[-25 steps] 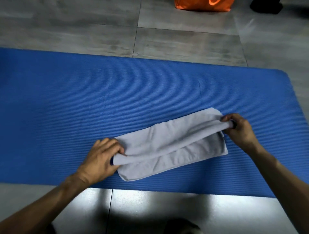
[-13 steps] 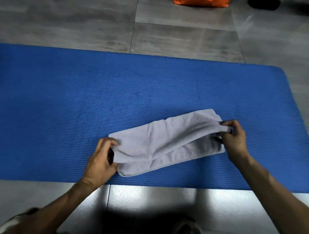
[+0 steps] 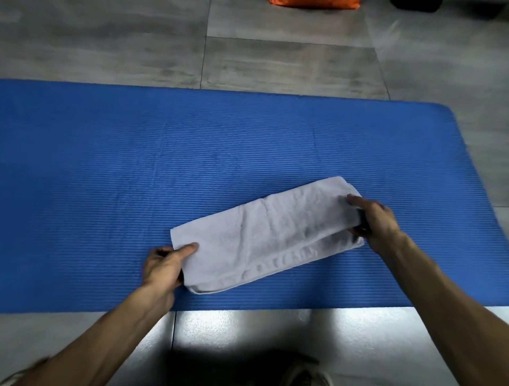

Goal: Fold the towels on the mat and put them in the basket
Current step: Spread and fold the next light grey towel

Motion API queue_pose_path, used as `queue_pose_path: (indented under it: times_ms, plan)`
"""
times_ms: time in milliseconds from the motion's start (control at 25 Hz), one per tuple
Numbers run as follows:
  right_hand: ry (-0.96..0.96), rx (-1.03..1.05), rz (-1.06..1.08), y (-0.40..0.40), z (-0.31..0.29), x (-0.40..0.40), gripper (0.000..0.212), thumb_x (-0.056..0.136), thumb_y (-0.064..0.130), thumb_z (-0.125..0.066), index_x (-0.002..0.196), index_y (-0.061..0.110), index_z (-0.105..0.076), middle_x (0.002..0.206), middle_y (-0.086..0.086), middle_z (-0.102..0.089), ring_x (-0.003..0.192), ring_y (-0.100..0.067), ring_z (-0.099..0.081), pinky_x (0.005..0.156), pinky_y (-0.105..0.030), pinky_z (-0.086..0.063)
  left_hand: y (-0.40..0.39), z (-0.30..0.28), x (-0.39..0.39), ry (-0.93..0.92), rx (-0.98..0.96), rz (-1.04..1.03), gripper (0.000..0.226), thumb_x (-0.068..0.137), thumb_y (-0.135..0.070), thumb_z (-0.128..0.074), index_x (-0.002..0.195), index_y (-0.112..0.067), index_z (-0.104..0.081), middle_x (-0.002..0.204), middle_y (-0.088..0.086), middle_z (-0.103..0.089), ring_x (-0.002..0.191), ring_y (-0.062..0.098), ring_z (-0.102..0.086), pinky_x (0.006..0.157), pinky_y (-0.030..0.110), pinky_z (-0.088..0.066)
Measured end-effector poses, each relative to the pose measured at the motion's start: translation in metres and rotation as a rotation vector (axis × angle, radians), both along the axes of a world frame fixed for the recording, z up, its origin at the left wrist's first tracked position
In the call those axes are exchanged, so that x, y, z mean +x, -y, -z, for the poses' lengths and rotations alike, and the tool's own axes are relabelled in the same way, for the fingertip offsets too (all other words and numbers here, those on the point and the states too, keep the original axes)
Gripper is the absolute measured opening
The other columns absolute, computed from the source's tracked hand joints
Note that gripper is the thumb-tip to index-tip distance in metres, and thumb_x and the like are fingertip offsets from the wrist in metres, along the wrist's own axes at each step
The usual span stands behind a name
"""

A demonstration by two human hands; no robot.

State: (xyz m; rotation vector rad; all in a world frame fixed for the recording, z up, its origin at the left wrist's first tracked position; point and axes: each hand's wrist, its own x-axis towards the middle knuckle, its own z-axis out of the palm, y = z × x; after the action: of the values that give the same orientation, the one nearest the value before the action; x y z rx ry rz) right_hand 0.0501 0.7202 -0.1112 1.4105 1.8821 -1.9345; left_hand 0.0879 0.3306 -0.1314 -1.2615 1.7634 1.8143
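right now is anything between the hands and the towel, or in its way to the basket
Nothing between: the left hand and right hand each grip an end of the towel on the mat. No basket is in view, so that path cannot be judged.

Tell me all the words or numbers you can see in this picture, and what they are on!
There are none to read.
Towel: plain pale cloth, no label showing.
Mat: plain blue ribs, no print.
Orange thing at the top edge: cut off by the frame, no readable mark.
Floor tiles: only grey streaks.
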Motion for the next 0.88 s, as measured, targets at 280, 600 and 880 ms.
queue_pose_path:
  times_ms: [280,600,880]
  plan:
    - [0.035,-0.177,0.032,-0.005,-0.003,-0.008,0.050,0.068,0.035,-0.084,0.107,0.006,-0.070,0.100,-0.013,-0.074,0.091,-0.028,-0.073,0.074,-0.040,-0.059,0.005,-0.001,-0.009,0.093,0.165,0.023,0.035,0.075,-0.031,-0.080,0.103,-0.013,-0.067,0.100,0.007,-0.074,0.090,0.025,-0.069,0.062,0.034,-0.055]
    - [-0.056,-0.321,-0.132,-0.015,-0.014,-0.018,0.057,0.055,0.016,-0.085,0.103,0.004,-0.058,0.107,-0.016,-0.061,0.087,-0.024,-0.069,0.071,-0.035,-0.058,-0.005,-0.010,-0.010,-0.046,0.260,-0.001,0.035,0.080,-0.019,-0.076,0.112,-0.009,-0.067,0.105,0.007,-0.074,0.098,0.024,-0.069,0.088,0.040,-0.053]
    - [0.137,-0.223,-0.295,-0.006,-0.015,-0.010,0.046,0.082,0.043,-0.073,0.114,0.011,-0.068,0.108,-0.013,-0.073,0.100,-0.028,-0.070,0.079,-0.042,-0.057,-0.002,-0.004,-0.010,-0.085,0.188,0.051,0.040,0.084,-0.029,-0.073,0.114,-0.004,-0.065,0.108,0.008,-0.073,0.099,0.024,-0.069,0.091,0.041,-0.053]
